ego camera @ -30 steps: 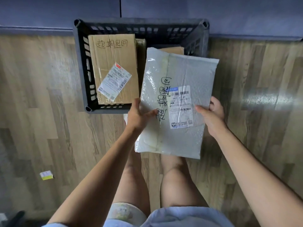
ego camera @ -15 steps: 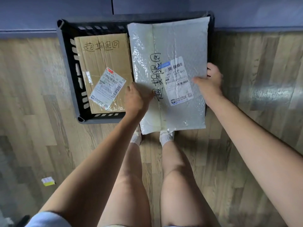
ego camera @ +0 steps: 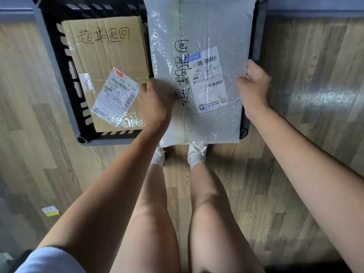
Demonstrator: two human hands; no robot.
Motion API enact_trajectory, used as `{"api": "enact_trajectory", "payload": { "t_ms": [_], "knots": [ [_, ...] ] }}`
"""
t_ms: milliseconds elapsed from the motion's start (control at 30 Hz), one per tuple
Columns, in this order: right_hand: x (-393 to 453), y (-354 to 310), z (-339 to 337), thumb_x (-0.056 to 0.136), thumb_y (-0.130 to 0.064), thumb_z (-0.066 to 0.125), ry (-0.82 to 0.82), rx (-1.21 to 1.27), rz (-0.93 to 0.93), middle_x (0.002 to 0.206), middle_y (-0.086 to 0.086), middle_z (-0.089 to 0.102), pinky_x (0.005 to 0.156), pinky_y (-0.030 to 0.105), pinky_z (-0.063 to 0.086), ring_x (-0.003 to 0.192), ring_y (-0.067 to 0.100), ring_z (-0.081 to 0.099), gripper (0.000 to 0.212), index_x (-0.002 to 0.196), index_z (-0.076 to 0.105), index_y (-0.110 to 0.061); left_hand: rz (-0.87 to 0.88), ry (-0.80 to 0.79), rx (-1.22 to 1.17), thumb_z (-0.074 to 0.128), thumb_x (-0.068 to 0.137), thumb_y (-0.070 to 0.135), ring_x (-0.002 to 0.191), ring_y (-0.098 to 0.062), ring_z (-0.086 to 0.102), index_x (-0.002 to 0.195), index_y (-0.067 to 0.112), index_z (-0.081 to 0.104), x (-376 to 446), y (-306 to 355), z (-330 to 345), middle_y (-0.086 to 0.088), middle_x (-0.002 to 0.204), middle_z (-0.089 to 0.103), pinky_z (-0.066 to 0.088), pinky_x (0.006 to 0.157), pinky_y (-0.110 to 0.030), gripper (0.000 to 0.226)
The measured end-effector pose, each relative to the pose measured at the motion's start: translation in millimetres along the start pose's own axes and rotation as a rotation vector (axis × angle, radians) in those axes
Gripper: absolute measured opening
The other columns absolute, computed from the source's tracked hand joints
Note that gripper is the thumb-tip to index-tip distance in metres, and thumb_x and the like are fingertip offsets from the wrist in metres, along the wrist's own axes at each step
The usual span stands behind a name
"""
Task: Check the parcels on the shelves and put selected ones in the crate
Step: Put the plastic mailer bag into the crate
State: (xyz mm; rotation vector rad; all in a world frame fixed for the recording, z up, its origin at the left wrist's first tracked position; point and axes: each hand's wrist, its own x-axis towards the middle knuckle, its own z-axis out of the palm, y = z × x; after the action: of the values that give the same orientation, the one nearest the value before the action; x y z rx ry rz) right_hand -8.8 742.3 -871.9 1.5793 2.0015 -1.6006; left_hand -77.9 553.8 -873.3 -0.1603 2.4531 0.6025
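Observation:
A white bubble mailer [ego camera: 204,32] with a shipping label and black handwriting lies over the right half of the dark slotted crate [ego camera: 59,79] on the floor. Its near edge hangs past the crate's front rim. My left hand [ego camera: 155,101] grips the mailer's left edge and my right hand [ego camera: 254,87] grips its right edge at the crate's right wall. A cardboard box [ego camera: 106,56] with handwriting and a label fills the crate's left half.
The crate stands against a blue-grey wall base [ego camera: 315,8] on wood-look flooring [ego camera: 315,134]. My legs and white shoes [ego camera: 197,154] are just in front of the crate. A small yellow and white scrap [ego camera: 50,211] lies on the floor at lower left.
Both hands have carried the bubble mailer forward from in front of the crate to over its right half and lowered it. The view has moved closer to the crate.

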Motion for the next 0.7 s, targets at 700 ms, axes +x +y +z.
{"api": "enact_trajectory", "payload": {
  "t_ms": [700],
  "knots": [
    [-38, -3, 11, 0.083, -0.005, 0.063, -0.241, -0.618, -0.327, 0.153, 0.013, 0.024, 0.107, 0.011, 0.009, 0.143, 0.022, 0.021, 0.066, 0.141, 0.033, -0.002, 0.5, -0.009, 0.325, 0.069, 0.071, 0.022, 0.103, -0.041, 0.052, 0.118, 0.002, 0.054, -25, 2, 4, -0.026, 0.121, 0.052, 0.041, 0.09, -0.04, 0.053]
  ]
}}
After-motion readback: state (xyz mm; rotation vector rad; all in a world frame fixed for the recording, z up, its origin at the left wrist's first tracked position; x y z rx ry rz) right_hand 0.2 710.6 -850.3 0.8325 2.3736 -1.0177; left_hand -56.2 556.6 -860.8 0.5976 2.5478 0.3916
